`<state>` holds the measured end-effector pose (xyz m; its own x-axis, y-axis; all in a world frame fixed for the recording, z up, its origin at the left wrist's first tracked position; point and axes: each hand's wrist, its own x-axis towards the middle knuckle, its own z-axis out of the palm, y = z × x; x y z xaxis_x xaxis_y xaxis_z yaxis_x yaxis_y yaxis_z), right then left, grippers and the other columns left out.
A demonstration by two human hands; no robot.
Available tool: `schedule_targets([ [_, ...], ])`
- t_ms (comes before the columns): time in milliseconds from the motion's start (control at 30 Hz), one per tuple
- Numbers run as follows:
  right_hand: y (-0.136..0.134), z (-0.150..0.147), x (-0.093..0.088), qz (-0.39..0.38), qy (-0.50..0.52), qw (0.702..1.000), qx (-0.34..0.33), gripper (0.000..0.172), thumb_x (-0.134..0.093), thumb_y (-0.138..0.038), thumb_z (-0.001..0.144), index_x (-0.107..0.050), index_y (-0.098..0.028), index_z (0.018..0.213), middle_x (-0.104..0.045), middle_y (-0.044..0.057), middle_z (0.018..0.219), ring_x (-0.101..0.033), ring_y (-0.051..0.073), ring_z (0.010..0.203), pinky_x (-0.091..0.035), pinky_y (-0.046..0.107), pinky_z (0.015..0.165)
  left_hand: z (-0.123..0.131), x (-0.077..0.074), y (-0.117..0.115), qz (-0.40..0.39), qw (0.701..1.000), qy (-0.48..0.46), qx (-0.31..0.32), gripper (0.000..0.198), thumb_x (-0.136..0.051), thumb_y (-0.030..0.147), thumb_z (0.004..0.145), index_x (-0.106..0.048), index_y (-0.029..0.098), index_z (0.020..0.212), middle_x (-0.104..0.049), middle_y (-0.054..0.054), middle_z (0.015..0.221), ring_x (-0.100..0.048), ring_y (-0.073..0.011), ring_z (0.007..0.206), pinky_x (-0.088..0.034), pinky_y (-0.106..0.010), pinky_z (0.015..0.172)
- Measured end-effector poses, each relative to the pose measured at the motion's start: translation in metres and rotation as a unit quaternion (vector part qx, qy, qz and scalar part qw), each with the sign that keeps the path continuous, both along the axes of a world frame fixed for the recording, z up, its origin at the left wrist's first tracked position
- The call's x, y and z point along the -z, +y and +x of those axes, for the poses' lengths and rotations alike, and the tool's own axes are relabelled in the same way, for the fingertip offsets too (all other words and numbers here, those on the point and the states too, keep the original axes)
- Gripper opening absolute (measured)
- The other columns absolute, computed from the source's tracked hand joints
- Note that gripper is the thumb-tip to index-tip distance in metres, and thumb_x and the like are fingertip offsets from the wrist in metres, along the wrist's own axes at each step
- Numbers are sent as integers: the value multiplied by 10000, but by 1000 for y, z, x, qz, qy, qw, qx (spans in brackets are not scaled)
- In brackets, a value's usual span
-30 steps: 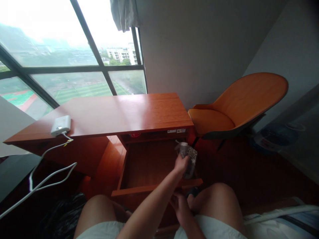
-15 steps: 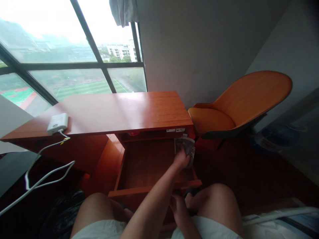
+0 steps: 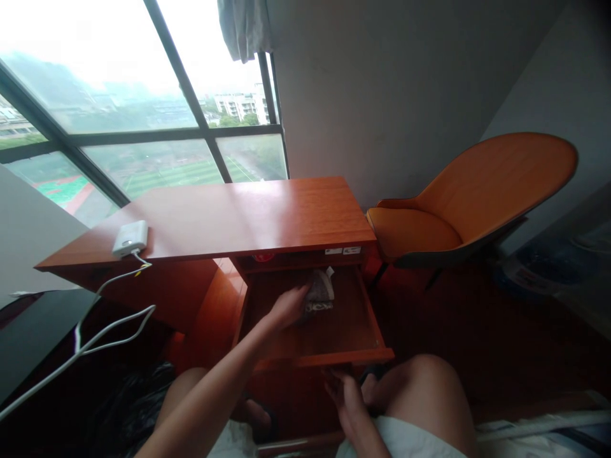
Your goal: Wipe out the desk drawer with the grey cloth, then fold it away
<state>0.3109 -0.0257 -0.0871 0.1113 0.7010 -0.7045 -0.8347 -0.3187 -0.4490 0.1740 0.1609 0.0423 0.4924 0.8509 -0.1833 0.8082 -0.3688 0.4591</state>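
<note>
An open drawer of the desk is pulled out in front of me. My left hand reaches into it and is closed on the near left part of a grey folded cloth that has a pale edge, a patterned patch and a small white tag. Part of the cloth is hidden behind my fingers. Below the drawer's front panel, my right hand hangs between my knees with its fingers apart and nothing visible in them. Whether its fingertips touch the panel, I cannot tell.
A white boxy device with a white cable lies on the desktop. Under the top, a shelf holds a red item. An orange chair stands at right, a large water bottle beyond it. A black plastic bag lies lower left.
My left hand has moved left across the drawer, bringing the grey cloth from its right side toward the middle. My right hand's fingers have spread slightly. The view has shifted a little.
</note>
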Motion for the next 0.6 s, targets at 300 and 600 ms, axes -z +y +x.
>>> schedule_targets([
  [300,-1,0,-6,-11,5,1000,0,282,-721,-194,541,-626,-252,801,-744,-38,805,-691,190,801,-537,285,669,-22,28,-39,71,977,156,124,730,-630,345,739,-370,265,1417,-396,-157,1461,-359,-396,1312,-287,-552,1041],
  [600,0,2,-13,-9,14,1000,1,213,-705,-174,553,-638,-238,745,-743,-42,776,-689,166,793,-533,262,672,-7,55,-8,109,978,172,29,749,-616,334,758,-328,242,1443,-263,-172,1535,-231,-428,1372,-158,-617,1069],
])
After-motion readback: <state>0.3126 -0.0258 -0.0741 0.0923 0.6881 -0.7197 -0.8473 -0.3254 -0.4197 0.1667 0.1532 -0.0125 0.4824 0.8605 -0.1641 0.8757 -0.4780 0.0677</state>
